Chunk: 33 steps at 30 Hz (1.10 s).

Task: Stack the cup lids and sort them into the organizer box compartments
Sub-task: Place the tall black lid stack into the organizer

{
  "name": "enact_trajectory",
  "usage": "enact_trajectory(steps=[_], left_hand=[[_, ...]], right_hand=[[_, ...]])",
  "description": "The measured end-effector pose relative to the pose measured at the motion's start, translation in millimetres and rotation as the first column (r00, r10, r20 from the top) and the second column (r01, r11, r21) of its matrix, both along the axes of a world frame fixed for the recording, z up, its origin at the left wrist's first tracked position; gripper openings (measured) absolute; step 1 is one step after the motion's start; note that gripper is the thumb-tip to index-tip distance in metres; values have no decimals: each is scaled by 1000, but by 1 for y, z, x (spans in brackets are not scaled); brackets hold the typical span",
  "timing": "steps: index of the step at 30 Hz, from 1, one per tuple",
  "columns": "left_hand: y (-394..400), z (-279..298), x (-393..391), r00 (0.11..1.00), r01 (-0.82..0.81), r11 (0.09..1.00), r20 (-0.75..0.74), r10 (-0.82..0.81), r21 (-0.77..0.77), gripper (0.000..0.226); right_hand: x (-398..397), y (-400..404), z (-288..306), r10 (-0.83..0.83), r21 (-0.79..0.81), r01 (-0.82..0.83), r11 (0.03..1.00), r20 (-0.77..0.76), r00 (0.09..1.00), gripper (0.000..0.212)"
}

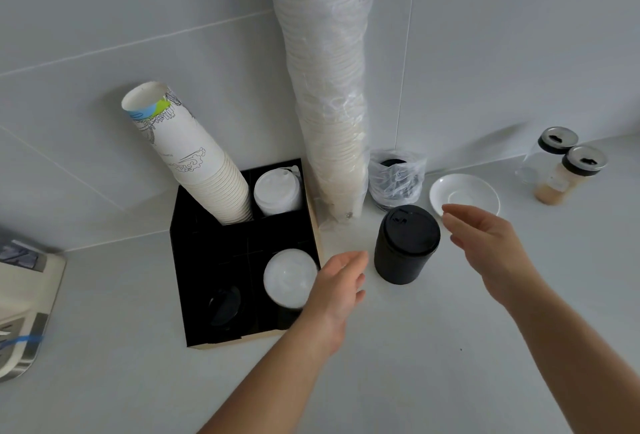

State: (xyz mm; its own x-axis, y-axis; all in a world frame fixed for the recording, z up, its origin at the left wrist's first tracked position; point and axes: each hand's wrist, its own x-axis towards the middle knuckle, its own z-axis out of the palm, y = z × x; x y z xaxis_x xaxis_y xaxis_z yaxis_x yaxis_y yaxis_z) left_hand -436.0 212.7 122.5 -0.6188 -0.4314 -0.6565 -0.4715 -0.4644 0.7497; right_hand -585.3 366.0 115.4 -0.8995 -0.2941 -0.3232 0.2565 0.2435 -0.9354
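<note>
two bare forearms reaching in from the bottom edge over a pale counter (433, 347). left hand (337, 290) open, fingers loosely together, empty, hovering at the box's near right corner, just left of the black stack. right hand (485, 243) open too, fingers spread and slightly curled, empty, hovering just right of that stack, apart from it. between the hands: black lid stack (406, 245), upright on the counter, outside the box, touched by neither hand. left of it: black box (244, 257) with compartments; near left one holding black lids (225, 304), near right one holding white lids (289, 278), far right one holding more white lids with a sip tab (277, 191), far left one holding a printed paper cup stack (194, 156) leaning left. far left edge: part of a metal machine (20, 312), blurred. behind the black stack: plastic bag (396, 177) with dark lids inside, against the wall. right of it: empty white saucer (464, 194), then two shaker jars (568, 167) with black caps. farthest: tall sleeve of white cups (325, 87) in clear wrap, rising past the top edge against a tiled wall (104, 35).
</note>
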Motion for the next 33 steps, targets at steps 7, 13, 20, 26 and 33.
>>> enact_trajectory(steps=[7, 13, 20, 26, 33], left_hand=[[12, -22, -42, 989, 123, 991, 90, -119, -43, 83], [11, -41, -55, 984, 101, 995, 150, -98, -12, 79], [9, -60, -59, 981, 108, 989, 151, -123, 102, 41], [10, -62, -63, 983, 109, 977, 129, -134, 185, 38], [10, -55, -65, 994, 73, 980, 70, -88, 187, 54]], right_hand=[[-25, -18, -27, 278, 20, -281, 959, 114, 954, 20], [-22, -27, -41, 246, -46, -243, 969, 99, 964, 13], [-22, -29, -43, 281, -139, -259, 956, 180, 943, 16], [-28, -29, -48, 322, -114, -301, 947, 325, 889, 22], [-51, -16, -52, 531, -143, -546, 826, 523, 666, 85]])
